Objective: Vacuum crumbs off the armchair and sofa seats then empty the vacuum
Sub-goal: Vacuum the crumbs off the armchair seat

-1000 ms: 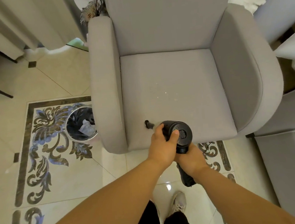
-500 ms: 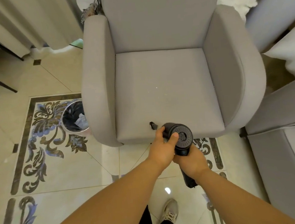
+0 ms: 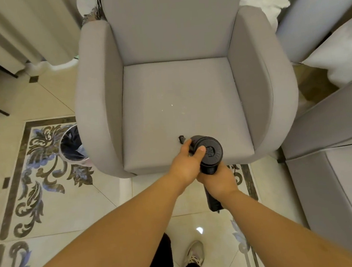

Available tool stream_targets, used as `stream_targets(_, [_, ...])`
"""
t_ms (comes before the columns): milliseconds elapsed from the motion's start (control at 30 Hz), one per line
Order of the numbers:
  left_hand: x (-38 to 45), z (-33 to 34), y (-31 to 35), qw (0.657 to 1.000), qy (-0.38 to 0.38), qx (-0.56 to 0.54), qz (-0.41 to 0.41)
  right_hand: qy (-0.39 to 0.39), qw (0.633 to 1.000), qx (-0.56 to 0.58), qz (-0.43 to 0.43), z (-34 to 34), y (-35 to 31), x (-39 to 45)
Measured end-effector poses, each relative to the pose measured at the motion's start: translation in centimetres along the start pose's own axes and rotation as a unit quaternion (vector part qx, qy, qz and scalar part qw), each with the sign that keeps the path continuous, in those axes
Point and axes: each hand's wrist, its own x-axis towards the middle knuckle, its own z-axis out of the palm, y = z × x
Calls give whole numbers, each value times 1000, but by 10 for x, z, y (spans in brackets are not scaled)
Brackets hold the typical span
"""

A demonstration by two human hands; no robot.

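We judge the job barely begun: both hands, left (image 3: 187,164) and right (image 3: 217,179), grip the vacuum (image 3: 208,154) at the armchair (image 3: 181,103) seat's front edge, crumbs (image 3: 172,107) still scattered mid-seat, sofa (image 3: 331,194) and emptying still ahead.

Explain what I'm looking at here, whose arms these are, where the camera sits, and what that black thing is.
The camera sits on a person's head, looking down, so the arms are their own. Both hands hold a black handheld vacuum: the left hand grips its body, the right hand its handle. Its nozzle rests on the seat of a grey armchair, near pale crumbs. A lined bin stands on the tiled floor beside the chair.
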Motion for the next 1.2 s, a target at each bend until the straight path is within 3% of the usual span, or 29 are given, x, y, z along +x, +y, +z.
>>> stream_targets(233, [23, -43, 0, 999, 44, -3, 5, -40, 999, -13, -6, 32, -30, 22])
stream_targets(633, [89, -33, 55, 995, -94, 42, -1, 113, 992, 20, 42, 9, -54, 72])
stream_targets(1200, [110, -76, 83, 997, -49, 50, 10, 56, 993, 71, 77, 36, -102, 86])
